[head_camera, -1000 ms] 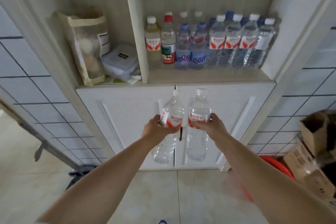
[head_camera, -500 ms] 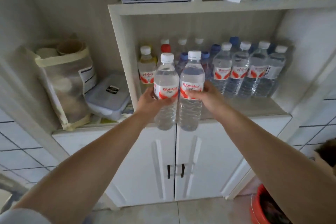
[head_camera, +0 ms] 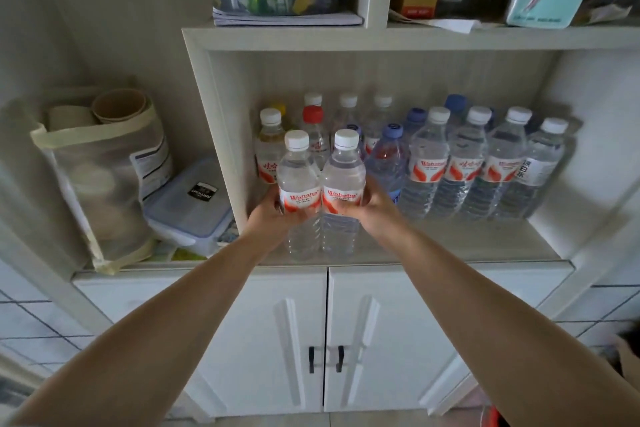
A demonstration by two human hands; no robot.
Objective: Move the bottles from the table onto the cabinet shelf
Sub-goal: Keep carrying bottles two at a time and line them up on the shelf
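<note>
left hand [head_camera: 268, 215] gripping left bottle [head_camera: 299, 198] at its label; right hand [head_camera: 372, 210] gripping right bottle [head_camera: 343, 196] likewise, bottles touching, bases reaching the shelf [head_camera: 450, 243] front. full, likely heavy, thin walls yielding; label band suiting the hold. beyond the grips: stored bottles [head_camera: 464, 163] standing in rows.

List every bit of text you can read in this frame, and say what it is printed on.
"Wahaha": label of the bottle in the left hand.
"Wahaha": label of the bottle in the right hand.
"Wahaha": shelf bottle.
Other bottle labels, the lunch box sticker, the bag label: too blurred.
</note>
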